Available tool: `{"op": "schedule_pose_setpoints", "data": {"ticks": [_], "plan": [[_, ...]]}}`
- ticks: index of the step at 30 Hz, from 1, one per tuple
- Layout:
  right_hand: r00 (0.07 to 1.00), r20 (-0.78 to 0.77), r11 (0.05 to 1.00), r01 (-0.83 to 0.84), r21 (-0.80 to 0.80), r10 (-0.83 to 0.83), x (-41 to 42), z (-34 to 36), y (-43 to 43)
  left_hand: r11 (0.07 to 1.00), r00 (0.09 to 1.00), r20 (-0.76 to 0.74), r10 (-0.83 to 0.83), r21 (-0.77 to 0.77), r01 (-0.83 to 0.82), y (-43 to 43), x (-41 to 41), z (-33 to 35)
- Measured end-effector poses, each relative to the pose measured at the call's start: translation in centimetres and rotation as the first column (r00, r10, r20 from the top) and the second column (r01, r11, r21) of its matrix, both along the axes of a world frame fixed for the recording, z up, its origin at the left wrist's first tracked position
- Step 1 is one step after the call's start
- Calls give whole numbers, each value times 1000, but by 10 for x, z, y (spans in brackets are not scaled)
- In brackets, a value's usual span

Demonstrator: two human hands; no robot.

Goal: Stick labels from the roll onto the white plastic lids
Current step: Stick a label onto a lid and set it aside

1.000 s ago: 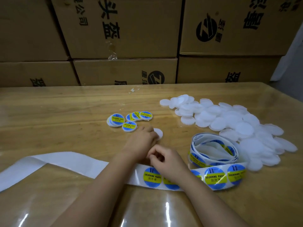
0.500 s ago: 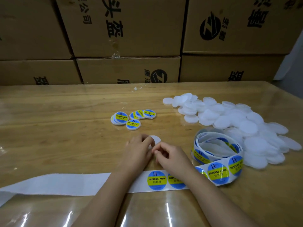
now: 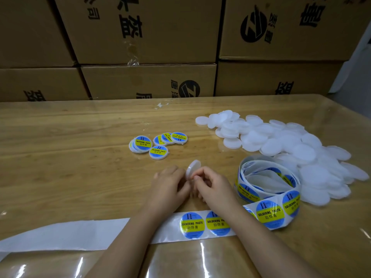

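1. A single white lid [image 3: 193,167], a plain round plastic disc, stands tilted on edge over the table [image 3: 60,157] near the middle of the view, its near face bare
2. The left hand [image 3: 170,183] curls its fingers against the lid's lower left edge, and the right hand [image 3: 212,182] pinches the right edge with bent fingertips; the far face is hidden, so whether a label sits there cannot be told
3. At eleven o'clock from the hands lies a small cluster of labelled lids [image 3: 158,144], each with a blue and yellow "SOLDERING PASTE" sticker, some overlapping
4. At two o'clock a broad pile of bare lids [image 3: 291,149] spreads toward the table's right edge
5. At three o'clock, touching that pile, the label roll [image 3: 268,177] lies loosely coiled, and its strip runs toward six o'clock, crossed by both forearms
6. One full label [image 3: 192,225] shows between the forearms and the next is partly covered by the right forearm; toward eight o'clock the backing paper [image 3: 60,235] is bare white
7. At twelve o'clock, behind the table, closed cardboard boxes [image 3: 148,83] with black print are stacked, their contents out of sight
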State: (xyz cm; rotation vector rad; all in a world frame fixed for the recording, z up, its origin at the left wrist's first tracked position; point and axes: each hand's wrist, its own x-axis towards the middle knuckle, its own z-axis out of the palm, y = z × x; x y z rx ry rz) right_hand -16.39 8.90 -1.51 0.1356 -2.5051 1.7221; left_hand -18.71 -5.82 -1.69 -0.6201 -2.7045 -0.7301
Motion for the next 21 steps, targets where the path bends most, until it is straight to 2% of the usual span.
{"op": "schedule_pose_setpoints", "data": {"ticks": [3,6,8,10,12,15,17,19,21], "plan": [[995,-20,994,100,-49,-101,-2,1,2,967,988,153,14,249,-52,-2,1,4],[994,2,992,106,-61,-106,-4,4,1,841,933,335,-130,536,-76,-3,4,11],[995,-11,995,96,2,-96,-4,3,1,788,921,333,-203,613,-48,-4,5,12],[995,-17,995,96,-20,-97,-5,2,3,790,931,307,-196,612,-36,-4,6,12],[995,-5,991,96,-92,-96,-6,0,4,839,960,257,-111,541,-48,-3,5,10],[993,-10,986,112,-124,-114,-7,-1,3,934,985,173,5,352,-66,0,7,15],[984,-26,971,168,-172,-175,-8,-2,3,983,987,127,96,142,-114,2,15,18],[967,-20,940,241,-242,-253,-10,-1,5,980,983,25,184,-85,-182,6,26,15],[957,-5,922,277,-271,-289,-11,-1,7,954,979,-28,203,-218,-204,11,37,13]]}}
